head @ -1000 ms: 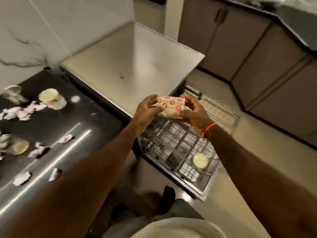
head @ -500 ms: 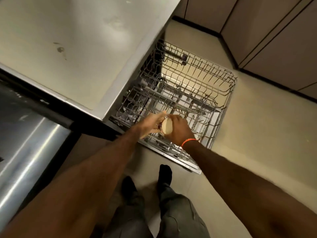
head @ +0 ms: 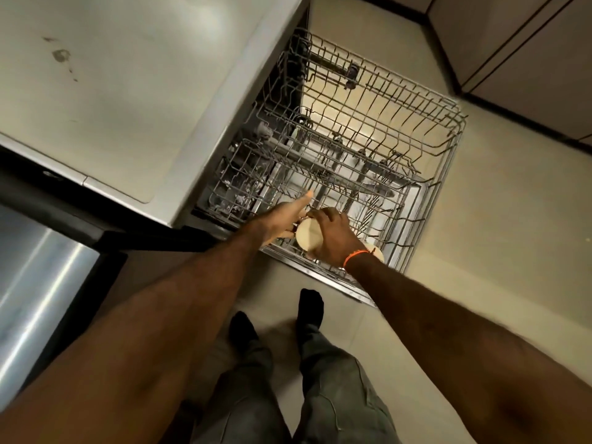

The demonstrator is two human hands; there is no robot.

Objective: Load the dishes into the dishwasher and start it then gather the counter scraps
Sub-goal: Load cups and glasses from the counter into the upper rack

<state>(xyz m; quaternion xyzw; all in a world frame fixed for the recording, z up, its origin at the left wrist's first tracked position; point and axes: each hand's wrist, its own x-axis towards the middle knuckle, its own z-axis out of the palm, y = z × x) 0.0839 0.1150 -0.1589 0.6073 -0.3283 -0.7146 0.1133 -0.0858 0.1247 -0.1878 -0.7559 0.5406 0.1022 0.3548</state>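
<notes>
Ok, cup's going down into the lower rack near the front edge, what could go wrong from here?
1. The right hand grips the cup from above and hides the tines beneath; it may land tilted on the lower rack.
2. Another cup sits close by the right wrist; the two could knock.
3. The left hand lies flat beside the cup, not gripping, so a slip has little backup.

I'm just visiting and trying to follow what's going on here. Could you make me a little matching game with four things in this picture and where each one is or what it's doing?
Things:
1. cup
2. left hand
3. wristband
4. dishwasher rack

States:
a. orange, on the right wrist
b. pulled out over the floor
c. fingers straight, alongside the cup
d. gripped by the right hand

Pairs: 1-d, 2-c, 3-a, 4-b
</notes>
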